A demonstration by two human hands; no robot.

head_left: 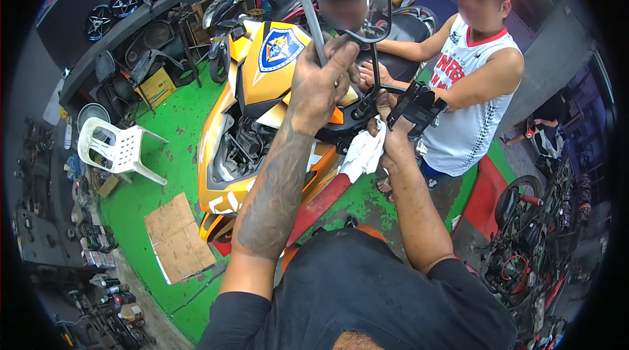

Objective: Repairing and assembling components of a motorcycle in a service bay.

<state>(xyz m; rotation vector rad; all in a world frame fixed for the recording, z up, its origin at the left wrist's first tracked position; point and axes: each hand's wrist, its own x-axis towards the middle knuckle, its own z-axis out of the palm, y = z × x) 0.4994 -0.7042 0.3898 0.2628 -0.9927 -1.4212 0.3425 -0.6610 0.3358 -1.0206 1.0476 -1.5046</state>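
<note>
My left hand point(324, 81), raised over the front of an orange and yellow scooter point(282, 65), is closed around a silver open-ended wrench point(308, 6), jaw upward. Its fingers are close to a black-framed mirror point(390, 2); whether they also touch the frame I cannot tell. The mirror's thin black stem runs down to the handlebar area. Beside the stem's lower end, my right hand point(391, 137) is closed on a white rag point(362, 153); its fingers are partly hidden. A black bracket point(416, 111) sits right by my right wrist.
A person in a white jersey point(475, 101) stands at the right, arms reaching toward the scooter. A white plastic chair point(124, 147) and flat cardboard point(177, 238) are on the green floor at left. Motorcycle parts point(524, 265) crowd the right; more scooters are behind.
</note>
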